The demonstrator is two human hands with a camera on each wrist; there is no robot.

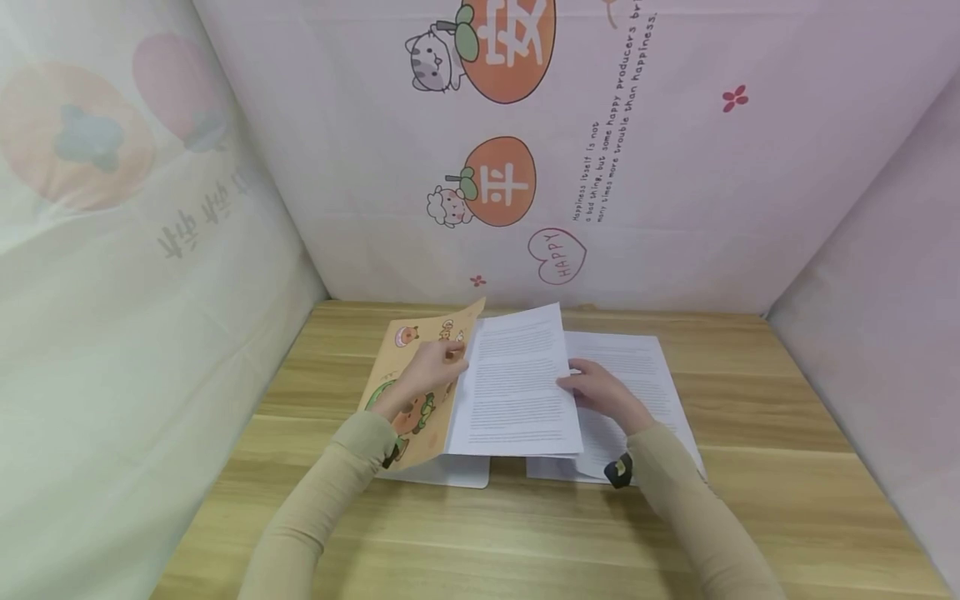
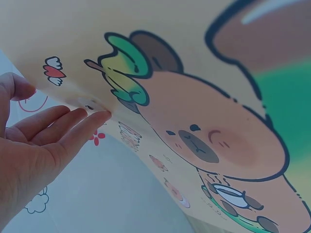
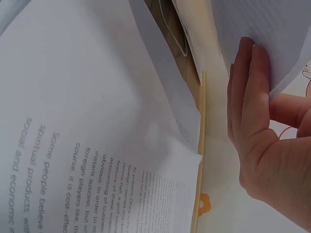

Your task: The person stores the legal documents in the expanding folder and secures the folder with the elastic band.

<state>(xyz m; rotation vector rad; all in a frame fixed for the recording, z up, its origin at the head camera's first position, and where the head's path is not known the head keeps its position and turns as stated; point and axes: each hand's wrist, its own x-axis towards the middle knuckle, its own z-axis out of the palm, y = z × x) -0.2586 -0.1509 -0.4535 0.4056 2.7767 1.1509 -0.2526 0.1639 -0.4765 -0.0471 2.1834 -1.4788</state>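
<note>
An orange folder [image 1: 431,446] printed with cartoon capybaras stands half open at the left of the wooden table. My left hand [image 1: 429,368] holds its cover near the free edge. In the left wrist view, the fingertips [image 2: 108,115] meet the cartoon face [image 2: 160,121] and the thumb lies at the edge. My right hand [image 1: 600,390] pinches the right edge of printed sheets [image 1: 517,383] that lean against the folder's inside. The right wrist view shows its fingers [image 3: 257,87] flat along one side of these sheets, thumb on the other.
More printed paper [image 1: 630,358] lies on the table [image 1: 772,417] under my right hand and forearm. A white rounded corner [image 1: 465,472] shows beneath the folder. Printed cloth walls [image 1: 645,250] enclose the table at the back and both sides.
</note>
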